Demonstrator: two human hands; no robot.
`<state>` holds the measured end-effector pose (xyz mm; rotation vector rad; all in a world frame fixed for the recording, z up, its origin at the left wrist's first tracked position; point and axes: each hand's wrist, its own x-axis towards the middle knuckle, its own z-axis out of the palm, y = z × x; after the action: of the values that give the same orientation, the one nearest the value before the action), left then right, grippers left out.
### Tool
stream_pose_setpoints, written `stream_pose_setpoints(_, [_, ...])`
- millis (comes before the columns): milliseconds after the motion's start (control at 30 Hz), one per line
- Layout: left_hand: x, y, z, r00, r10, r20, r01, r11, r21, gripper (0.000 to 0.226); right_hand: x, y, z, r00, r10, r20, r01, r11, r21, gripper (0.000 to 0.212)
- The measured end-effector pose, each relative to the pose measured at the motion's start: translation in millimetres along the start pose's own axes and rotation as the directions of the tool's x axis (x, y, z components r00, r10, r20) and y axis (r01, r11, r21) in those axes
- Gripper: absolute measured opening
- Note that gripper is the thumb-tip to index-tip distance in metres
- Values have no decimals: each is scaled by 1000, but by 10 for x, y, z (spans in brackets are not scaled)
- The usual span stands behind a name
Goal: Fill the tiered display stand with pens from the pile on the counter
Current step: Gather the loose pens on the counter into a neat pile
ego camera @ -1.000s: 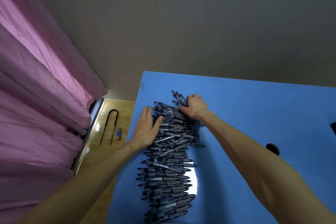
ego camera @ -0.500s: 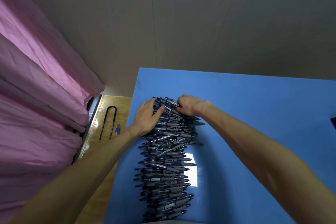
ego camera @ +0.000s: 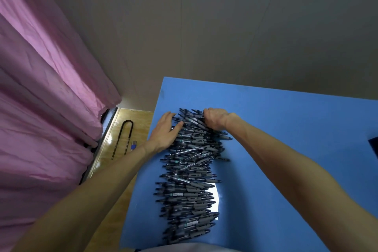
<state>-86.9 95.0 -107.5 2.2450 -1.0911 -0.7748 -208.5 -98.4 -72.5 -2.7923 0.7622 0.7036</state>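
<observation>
1. The pens (ego camera: 190, 170) lie heaped on the blue surface (ego camera: 286, 149), running near to far.
2. They look light, stiff and slippery; I'd grip across the barrels.
3. At the far end, my left hand (ego camera: 165, 131) presses flat and my right hand (ego camera: 214, 117) seems clenched round several.

Right hand (ego camera: 214, 118) fingertips hidden among pens (ego camera: 190, 170), perhaps gripping.

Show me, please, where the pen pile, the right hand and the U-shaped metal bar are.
pen pile (ego camera: 190, 172), head view, middle of the heap.
right hand (ego camera: 214, 117), head view, back of the hand.
U-shaped metal bar (ego camera: 128, 121), head view, its bend.
</observation>
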Motion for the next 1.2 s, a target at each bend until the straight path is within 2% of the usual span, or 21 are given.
stream_pose_setpoints(133, [-106, -44, -37, 1000, 6, -14, -6, 1000, 3, 69, -69, 26, 14, 996, 31, -82, -29, 999, 30, 27])
stream_pose_setpoints(267, [-204, -56, -28, 1000, -7, 17, 7, 1000, 25, 68, -250, 14, -8, 981, -15, -192, 22, 999, 33, 21])
stream_pose_setpoints(400, [-267, 65, 8, 999, -41, 9, 41, 998, -46, 60, -457, -152, -12, 975, -94, -204, 98, 995, 7, 22])
stream_pose_setpoints(500, [-352, 146, -9, 998, -55, -39, 50, 993, -108, 52, -623, -268, 40, 964, -164, -209, 164, 986, -19, 11])
stream_pose_setpoints(667, [-481, 92, -29, 990, -93, -108, 71, 980, -188, 52, -922, -373, 303, 937, -265, -225, 249, 963, -99, 7])
stream_pose_setpoints(733, [-523, 55, 16, 993, -99, -61, 88, 982, -170, 54, -995, -425, 399, 931, -283, -231, 262, 958, -119, 12])
stream_pose_setpoints(867, [-586, 32, 155, 996, -81, 47, 85, 991, -99, 72, -1073, -531, 533, 892, -325, -313, 301, 945, -124, 20])
stream_pose_setpoints(1000, [-683, 9, 234, 997, -63, 48, 66, 996, -60, 78, -1126, -530, 621, 838, -373, -398, 343, 928, -147, 29])
stream_pose_setpoints(1200, [-811, -80, 257, 999, 39, 28, -39, 999, -18, 81, -1204, -559, 846, 807, -318, -498, 314, 945, -94, 46])
